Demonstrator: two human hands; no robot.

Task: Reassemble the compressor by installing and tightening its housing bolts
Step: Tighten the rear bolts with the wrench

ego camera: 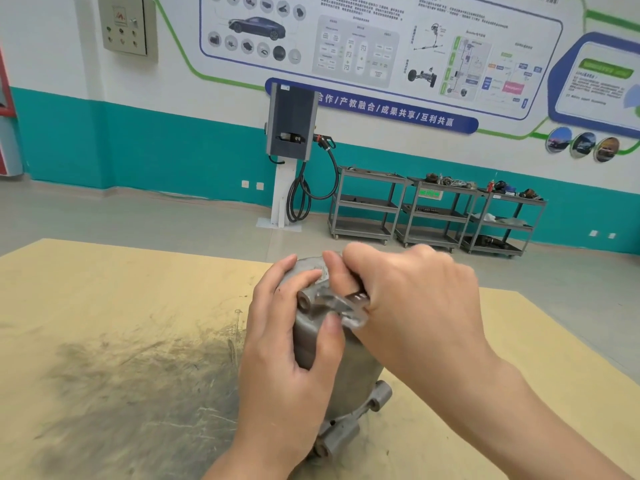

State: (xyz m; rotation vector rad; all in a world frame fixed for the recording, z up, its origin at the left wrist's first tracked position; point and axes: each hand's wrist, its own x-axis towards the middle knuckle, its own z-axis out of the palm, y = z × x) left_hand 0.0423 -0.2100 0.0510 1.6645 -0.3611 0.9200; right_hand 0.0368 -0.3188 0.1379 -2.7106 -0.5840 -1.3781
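1. Head view: one compressor (349, 372) stands upright on the tan table (104, 306).
2. The left hand (294, 344) grips its housing; the right hand (412, 299), above, clenches one wrench (346, 304).
3. Cast metal: likely heavy, rigid; best held around the body.
4. Bolts uncountable.

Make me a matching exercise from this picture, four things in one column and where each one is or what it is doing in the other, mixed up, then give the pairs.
Things:
1. left hand
2. right hand
3. compressor
4. charging station

Places or states:
A. stands by the far wall, cable hanging
B. grips a metal tool at the compressor's top
C. wraps the compressor's side, steadying it
D. stands upright on the yellow table

Pairs: 1-C, 2-B, 3-D, 4-A
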